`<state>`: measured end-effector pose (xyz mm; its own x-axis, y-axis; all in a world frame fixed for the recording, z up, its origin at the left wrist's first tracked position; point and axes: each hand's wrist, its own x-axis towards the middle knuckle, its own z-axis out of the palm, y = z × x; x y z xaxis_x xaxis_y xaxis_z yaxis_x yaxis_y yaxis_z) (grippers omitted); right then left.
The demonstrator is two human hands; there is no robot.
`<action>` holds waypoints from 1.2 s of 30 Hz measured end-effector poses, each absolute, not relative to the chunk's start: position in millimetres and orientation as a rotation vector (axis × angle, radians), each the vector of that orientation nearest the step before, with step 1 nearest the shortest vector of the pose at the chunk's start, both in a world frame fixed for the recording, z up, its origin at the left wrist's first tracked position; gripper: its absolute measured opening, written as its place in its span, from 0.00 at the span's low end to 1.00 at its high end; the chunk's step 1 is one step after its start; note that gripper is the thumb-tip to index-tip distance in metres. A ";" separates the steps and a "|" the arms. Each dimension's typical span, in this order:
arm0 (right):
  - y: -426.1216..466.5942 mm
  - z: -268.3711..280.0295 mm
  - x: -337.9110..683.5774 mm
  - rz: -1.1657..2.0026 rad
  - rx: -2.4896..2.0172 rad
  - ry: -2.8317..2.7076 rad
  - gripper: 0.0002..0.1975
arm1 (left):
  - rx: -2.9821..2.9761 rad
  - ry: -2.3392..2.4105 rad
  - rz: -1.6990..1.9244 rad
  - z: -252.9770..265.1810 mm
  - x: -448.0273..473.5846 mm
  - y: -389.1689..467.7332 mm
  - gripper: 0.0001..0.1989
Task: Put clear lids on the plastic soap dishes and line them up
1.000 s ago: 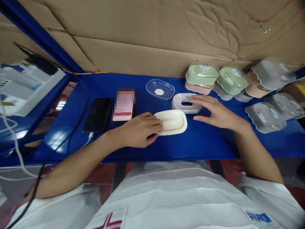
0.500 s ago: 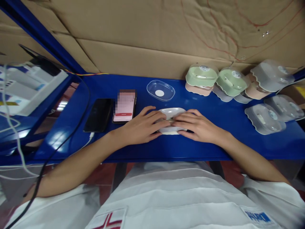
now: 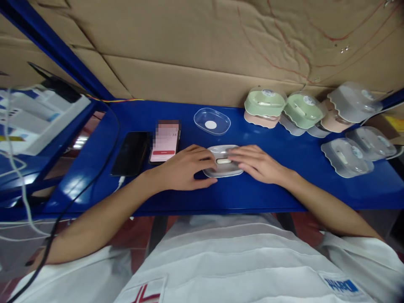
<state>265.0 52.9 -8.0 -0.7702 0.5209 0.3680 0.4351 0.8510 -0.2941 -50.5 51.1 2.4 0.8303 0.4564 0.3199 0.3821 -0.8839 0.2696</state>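
A pale oval soap dish [image 3: 227, 171] with a slot-like raised piece in its middle lies on the blue table in front of me. My left hand [image 3: 191, 168] is at its left end, fingers loosely bent over the rim and thumb apart in front of it. Over the right end reaches my right hand [image 3: 260, 163], its fingers stretched out, slightly blurred at the tips and covering part of the rim. Just behind the dish lies a clear oval lid [image 3: 222, 125] with a round white sticker.
Left of my hands lie a lit phone [image 3: 164, 145] and a dark phone [image 3: 131, 153] with a white cable. Stacked green soap boxes [image 3: 265, 101], with pink and grey ones, stand at the back right. Clear-lidded grey boxes [image 3: 347, 158] sit farther right. Cardboard [image 3: 176, 75] lines the back.
Both hands have loosened from the dish's middle and drawn apart, the left thumb now clear of the rim. The dish's middle piece has come into sight.
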 end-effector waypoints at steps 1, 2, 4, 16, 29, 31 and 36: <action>57.1 -8.2 268.1 0.291 -0.762 -2.527 0.20 | 2.785 0.694 0.621 4.1 -51.6 52.7 0.12; 60.3 -8.1 270.6 0.297 -0.812 -2.483 0.20 | 2.755 0.772 0.685 5.2 -52.7 55.4 0.13; 62.0 -6.8 272.8 0.291 -0.830 -2.467 0.19 | 2.693 0.990 0.799 4.3 -54.4 63.8 0.17; 34.1 -2.5 253.3 0.248 -0.502 -2.706 0.21 | 2.785 1.380 0.490 -16.6 -47.2 91.9 0.25; 28.3 -4.7 261.0 -0.088 -0.594 -2.465 0.40 | 2.726 0.662 1.211 15.8 -44.4 33.4 0.19; 24.3 -3.7 257.4 0.106 -0.572 -2.411 0.40 | 2.720 0.565 1.330 15.3 -41.9 29.1 0.21; 26.7 -1.6 254.2 0.601 -0.814 -2.217 0.37 | 2.855 0.701 1.133 8.1 -39.9 34.7 0.27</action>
